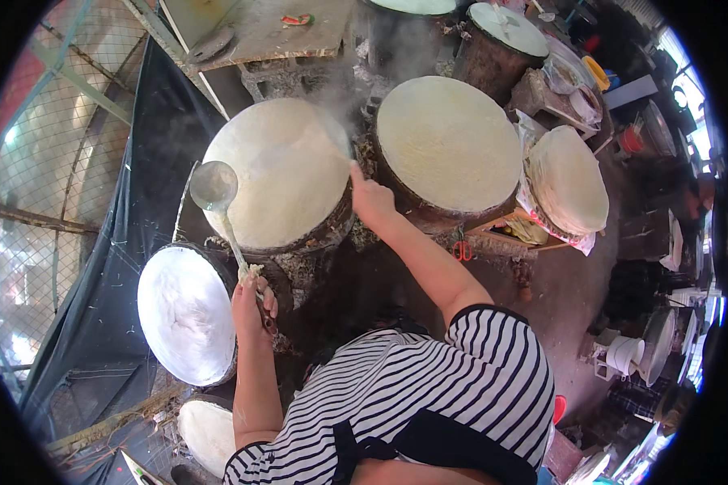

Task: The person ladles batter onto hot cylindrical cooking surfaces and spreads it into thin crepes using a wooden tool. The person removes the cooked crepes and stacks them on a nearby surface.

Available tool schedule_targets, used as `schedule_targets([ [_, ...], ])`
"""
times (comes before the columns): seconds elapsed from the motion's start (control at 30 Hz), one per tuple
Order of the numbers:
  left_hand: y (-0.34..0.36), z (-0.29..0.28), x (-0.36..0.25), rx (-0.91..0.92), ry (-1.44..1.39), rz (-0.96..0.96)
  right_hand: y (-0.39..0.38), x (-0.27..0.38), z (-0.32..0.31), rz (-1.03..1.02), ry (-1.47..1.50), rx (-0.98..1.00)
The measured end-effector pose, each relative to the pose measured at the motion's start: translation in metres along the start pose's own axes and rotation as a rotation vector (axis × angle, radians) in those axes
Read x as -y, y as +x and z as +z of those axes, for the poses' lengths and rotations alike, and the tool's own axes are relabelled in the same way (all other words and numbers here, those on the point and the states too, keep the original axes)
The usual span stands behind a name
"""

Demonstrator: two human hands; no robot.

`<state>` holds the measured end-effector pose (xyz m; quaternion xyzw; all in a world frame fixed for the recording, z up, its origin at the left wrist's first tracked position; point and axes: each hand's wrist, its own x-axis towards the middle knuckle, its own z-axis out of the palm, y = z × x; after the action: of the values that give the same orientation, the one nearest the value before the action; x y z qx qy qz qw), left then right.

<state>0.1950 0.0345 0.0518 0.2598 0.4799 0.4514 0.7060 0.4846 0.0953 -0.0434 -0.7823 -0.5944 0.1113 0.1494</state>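
Observation:
My left hand (pixel 251 303) grips the handle of a long metal ladle (pixel 213 186), whose empty bowl hangs over the left edge of a round cloth-topped steamer (pixel 283 174) coated with pale batter. Steam rises from its far side. My right hand (pixel 370 198) reaches to that steamer's right rim, fingers closed on what looks like a thin stick (pixel 341 145) pointing over the sheet. A second round steamer (pixel 447 141) with a pale sheet stands just to the right of that hand.
A wide basin of white batter (pixel 184 315) sits below the ladle, with another white basin (pixel 206 432) nearer me. A stack of round sheets (pixel 570 178) lies at right. Lidded pots (pixel 505 32) stand behind, red scissors (pixel 461 250) by the steamers, and a black tarp (pixel 150 145) hangs at left.

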Motion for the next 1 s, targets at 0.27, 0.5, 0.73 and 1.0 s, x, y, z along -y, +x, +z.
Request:
schedule_targets([
  [0.27,-0.001,-0.001,0.003,0.001,-0.004,0.008,0.0,-0.007,0.002,-0.153,-0.107,-0.03],
  [0.5,0.005,-0.002,0.007,0.026,0.021,0.011,0.032,-0.007,-0.017,-0.237,-0.166,-0.077],
  [0.73,0.012,-0.013,0.009,0.028,0.026,0.012,-0.069,0.038,0.012,-0.041,0.048,-0.028],
  [1.0,0.003,-0.001,0.002,-0.066,0.026,-0.007,-0.013,0.021,0.006,-0.08,-0.117,-0.025],
])
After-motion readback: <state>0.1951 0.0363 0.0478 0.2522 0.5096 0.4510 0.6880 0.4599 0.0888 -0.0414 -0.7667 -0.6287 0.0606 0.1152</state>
